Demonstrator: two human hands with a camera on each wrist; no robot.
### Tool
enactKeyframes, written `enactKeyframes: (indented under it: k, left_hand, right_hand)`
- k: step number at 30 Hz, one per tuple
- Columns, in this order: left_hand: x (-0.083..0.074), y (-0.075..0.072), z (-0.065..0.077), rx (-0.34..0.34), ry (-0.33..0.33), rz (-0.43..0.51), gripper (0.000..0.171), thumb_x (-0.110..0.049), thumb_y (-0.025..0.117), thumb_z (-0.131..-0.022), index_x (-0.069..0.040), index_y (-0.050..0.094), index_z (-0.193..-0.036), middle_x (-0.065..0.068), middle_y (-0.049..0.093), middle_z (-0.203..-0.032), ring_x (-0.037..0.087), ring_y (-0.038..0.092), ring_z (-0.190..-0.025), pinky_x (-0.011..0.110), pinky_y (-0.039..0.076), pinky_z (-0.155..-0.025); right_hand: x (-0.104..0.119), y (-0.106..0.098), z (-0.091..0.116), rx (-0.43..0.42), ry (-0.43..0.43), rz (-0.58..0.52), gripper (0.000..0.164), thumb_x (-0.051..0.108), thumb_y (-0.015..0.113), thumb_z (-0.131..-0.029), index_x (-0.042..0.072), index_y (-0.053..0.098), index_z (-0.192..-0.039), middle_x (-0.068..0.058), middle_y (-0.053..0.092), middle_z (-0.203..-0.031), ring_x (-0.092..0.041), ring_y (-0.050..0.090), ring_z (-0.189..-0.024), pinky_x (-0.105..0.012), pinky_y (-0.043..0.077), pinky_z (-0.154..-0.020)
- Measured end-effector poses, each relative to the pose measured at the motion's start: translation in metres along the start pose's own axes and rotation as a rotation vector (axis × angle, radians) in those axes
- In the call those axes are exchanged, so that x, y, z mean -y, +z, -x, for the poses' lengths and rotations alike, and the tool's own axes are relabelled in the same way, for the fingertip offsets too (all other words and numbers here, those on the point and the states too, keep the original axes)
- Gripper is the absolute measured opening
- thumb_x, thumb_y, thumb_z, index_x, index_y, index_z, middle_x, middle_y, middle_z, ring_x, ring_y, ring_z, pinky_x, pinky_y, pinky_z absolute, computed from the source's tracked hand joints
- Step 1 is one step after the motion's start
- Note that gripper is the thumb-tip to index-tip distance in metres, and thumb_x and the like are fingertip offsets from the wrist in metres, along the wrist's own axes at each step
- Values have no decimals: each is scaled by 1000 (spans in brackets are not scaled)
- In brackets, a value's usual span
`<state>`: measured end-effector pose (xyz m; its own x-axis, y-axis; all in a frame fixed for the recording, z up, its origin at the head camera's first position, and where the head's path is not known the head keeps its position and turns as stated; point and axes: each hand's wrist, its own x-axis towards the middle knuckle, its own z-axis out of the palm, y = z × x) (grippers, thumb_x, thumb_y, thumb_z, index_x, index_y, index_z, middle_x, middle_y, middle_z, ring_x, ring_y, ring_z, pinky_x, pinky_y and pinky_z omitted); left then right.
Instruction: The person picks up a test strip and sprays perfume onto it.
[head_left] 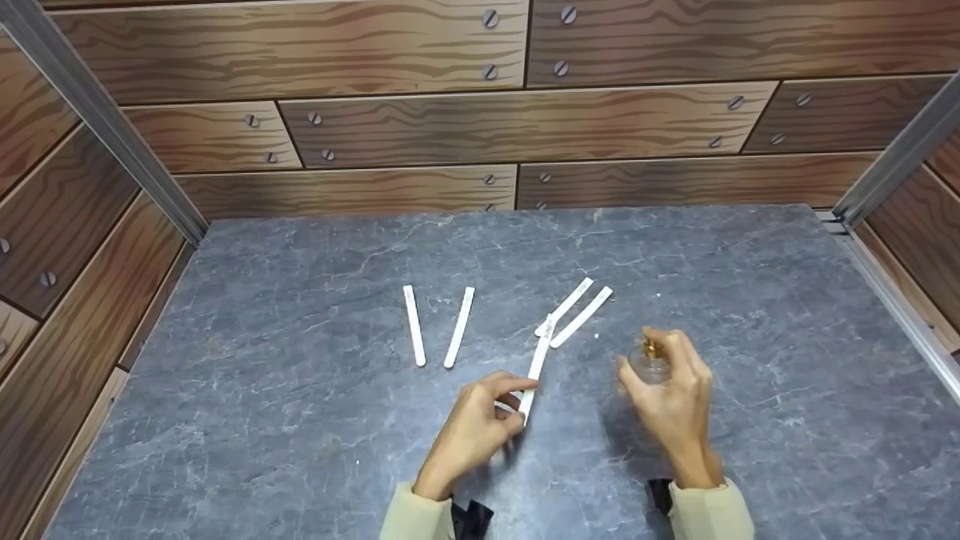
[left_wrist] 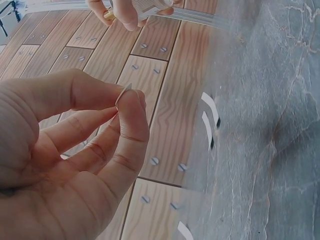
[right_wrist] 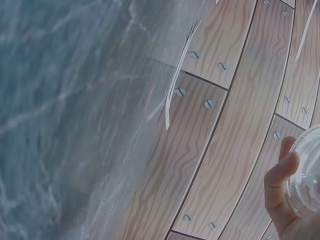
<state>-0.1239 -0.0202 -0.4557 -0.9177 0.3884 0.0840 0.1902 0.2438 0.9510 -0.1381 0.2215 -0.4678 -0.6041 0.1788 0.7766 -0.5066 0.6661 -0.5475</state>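
Note:
My left hand point(head_left: 480, 427) pinches a white paper test strip point(head_left: 538, 360) near its lower end, between thumb and fingers. The strip's far end overlaps, in the head view, one of two white strips point(head_left: 582, 318) on the table. In the left wrist view the pinched strip point(left_wrist: 123, 96) appears almost edge-on. To the right, my right hand point(head_left: 681, 401) grips a small clear glass perfume bottle point(head_left: 651, 368) with a gold spray top, a finger over the top. Only the ribbed glass of the bottle point(right_wrist: 308, 175) and some fingers show in the right wrist view.
Two more white strips, a left one point(head_left: 415, 326) and a right one point(head_left: 459, 328), lie apart on the grey marbled table point(head_left: 300, 420). Wood-patterned panels point(head_left: 420, 127) stand behind and at the sides, with metal rails point(head_left: 120, 112) at the corners.

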Motion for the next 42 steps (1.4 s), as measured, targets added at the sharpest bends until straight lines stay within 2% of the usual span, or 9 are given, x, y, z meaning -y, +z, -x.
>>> enactKeyframes:
  k: [3, 9, 17, 28, 36, 42]
  left_hand:
    - [-1, 0, 1, 1, 3, -2, 48, 20, 56, -78, 7, 69, -122, 19, 67, -115, 22, 68, -91, 22, 57, -71]
    - [-2, -1, 3, 1, -14, 13, 47, 21, 57, -79, 8, 68, -123, 19, 67, -117, 21, 68, -88, 22, 57, -70]
    - [-3, -1, 3, 5, -16, 7, 46, 19, 57, -80, 7, 68, -124, 17, 67, -117, 22, 67, -90, 24, 57, -72]
    - [-2, -2, 3, 3, -18, 12, 47, 21, 57, -79, 9, 68, -123, 19, 67, -115, 20, 68, -86, 22, 57, -70]
    - [-3, -3, 0, 10, -18, 9, 47, 21, 57, -80, 8, 68, -124, 19, 67, -117, 21, 67, -87, 23, 57, -70]
    - [-3, -2, 1, 6, -27, 13, 47, 21, 57, -79, 8, 68, -123, 18, 67, -117, 20, 67, -86, 22, 57, -70]
  right_hand:
    - [0, -1, 0, 3, -5, 3, 41, -12, 82, -63, -8, 64, -99, -16, 65, -83, -21, 60, -73, -8, 46, -74]
    - [0, -2, 1, 11, -14, 4, 41, -11, 82, -61, -7, 64, -98, -18, 66, -83, -25, 61, -71, -8, 47, -72]
    - [-1, -3, 2, 26, -20, -15, 37, -10, 79, -64, -6, 63, -96, -15, 65, -82, -18, 62, -71, -8, 48, -69]
    - [1, -3, 2, 39, -13, -34, 39, -12, 81, -63, -7, 63, -97, -17, 66, -83, -19, 63, -71, -9, 50, -66]
    - [1, -3, -1, 24, 8, -31, 41, -13, 82, -61, -6, 64, -97, -18, 67, -84, -26, 64, -69, -8, 50, -64]
    - [0, -2, 0, 30, 31, -33, 41, -12, 83, -61, -5, 64, -97, -19, 66, -85, -25, 63, -69, -8, 50, -62]
